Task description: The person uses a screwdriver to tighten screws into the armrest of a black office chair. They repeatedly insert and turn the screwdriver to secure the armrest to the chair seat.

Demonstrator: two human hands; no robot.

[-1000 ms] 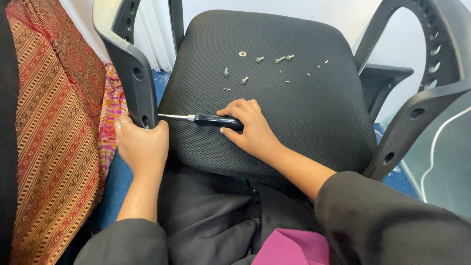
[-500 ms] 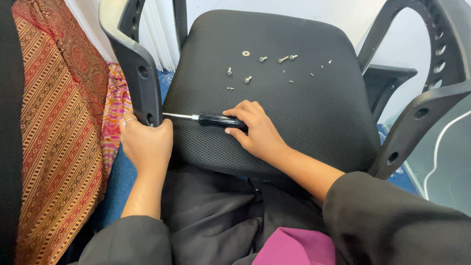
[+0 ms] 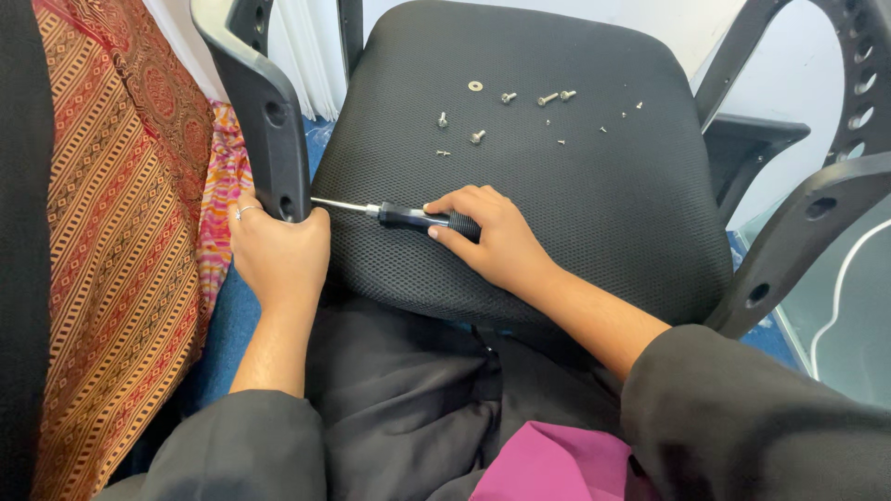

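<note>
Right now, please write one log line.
left hand: grips armrest | right hand: holds screwdriver | screws: loose on seat

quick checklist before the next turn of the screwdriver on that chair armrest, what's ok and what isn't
1. Right hand grips the screwdriver handle: ok.
2. Left hand steadies the base of the armrest: ok.
3. Shaft runs level into the armrest's lower hole: ok.
4. Tip seated in a screw head: cannot tell, the tip is hidden by the armrest and the left thumb.
5. Loose screws and washer lie on the seat cushion, apart from both hands: ok.
</note>
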